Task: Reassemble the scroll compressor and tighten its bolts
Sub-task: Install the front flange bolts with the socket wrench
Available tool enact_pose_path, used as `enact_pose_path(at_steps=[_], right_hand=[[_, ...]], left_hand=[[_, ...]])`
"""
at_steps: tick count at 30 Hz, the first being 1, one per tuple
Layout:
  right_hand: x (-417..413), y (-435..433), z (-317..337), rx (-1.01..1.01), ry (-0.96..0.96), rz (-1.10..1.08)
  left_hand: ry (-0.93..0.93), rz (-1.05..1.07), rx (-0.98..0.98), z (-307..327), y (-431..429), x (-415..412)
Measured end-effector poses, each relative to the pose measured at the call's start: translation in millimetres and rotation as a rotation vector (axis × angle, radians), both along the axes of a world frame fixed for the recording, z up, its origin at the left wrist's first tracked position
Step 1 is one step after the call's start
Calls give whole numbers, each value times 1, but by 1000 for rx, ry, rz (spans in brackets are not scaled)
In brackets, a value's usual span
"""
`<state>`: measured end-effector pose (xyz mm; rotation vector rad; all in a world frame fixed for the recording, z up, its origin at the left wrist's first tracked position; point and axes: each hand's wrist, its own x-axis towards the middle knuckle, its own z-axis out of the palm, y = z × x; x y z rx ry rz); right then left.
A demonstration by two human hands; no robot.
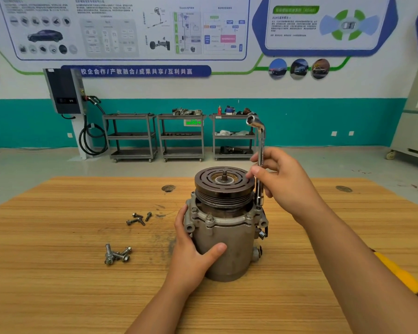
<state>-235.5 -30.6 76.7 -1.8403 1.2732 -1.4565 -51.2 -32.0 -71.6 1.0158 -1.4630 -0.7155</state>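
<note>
the wooden counter (58, 285) fills the lower half of the view. the scroll compressor (227, 249) stands upright on it at the centre, with its grooved pulley (223, 182) on top and the shaft end pointing up.

the left hand (193, 251) grips the housing from the 8 o'clock side, thumb laid across the front and fingers curled round the flange. the right hand (282, 186) is at the pulley's 3 o'clock, its fingers and thumb curled round the shank of an l-shaped socket wrench (261, 150). the wrench stands upright, its lower end down on the flange at 3 o'clock and its bent upper socket facing 10 o'clock.

a yellow-handled tool (401, 273) lies at the compressor's 4 o'clock, partly behind the right forearm.

one cluster of loose bolts (139, 218) lies at the compressor's 9 o'clock. a second bolt cluster (117, 254) lies at its 8 o'clock, well apart from the housing.
</note>
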Motion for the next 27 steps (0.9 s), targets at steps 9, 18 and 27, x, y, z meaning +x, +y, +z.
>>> enact_pose_path(at_steps=[9, 18, 27], right_hand=[[-2, 3, -5, -28, -75, -41], [-6, 2, -10, 7, -184, 19], [-6, 0, -13, -35, -213, -48]], left_hand=[[-1, 0, 0, 0, 1, 0], [-21, 2, 6, 3, 3, 0], [-25, 6, 8, 3, 3, 1]])
